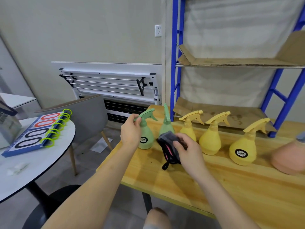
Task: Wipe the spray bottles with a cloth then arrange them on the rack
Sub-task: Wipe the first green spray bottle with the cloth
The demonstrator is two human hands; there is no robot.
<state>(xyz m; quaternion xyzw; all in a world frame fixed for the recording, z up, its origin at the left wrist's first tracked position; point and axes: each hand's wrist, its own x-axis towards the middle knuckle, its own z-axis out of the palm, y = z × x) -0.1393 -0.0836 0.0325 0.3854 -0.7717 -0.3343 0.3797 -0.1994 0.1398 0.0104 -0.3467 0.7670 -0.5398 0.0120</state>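
Two green spray bottles stand at the left end of a wooden table point(214, 184). My left hand point(131, 131) grips the nearer green bottle point(146, 138) at its neck and trigger. My right hand point(188, 149) holds a dark grey cloth point(168, 146) with black and pink trim against the table, in front of the second green bottle point(166, 124). Three yellow spray bottles point(189, 128) point(211, 139) point(243, 147) stand in a row to the right. Behind them is the blue rack point(176, 63) with cardboard-lined shelves point(231, 61).
A pink bottle point(288, 157) sits at the right edge of the table. To the left stand a round white table point(33, 171) bearing a flip scoreboard point(38, 131), and a grey chair point(89, 116). A folded white drying rack point(112, 85) leans on the wall.
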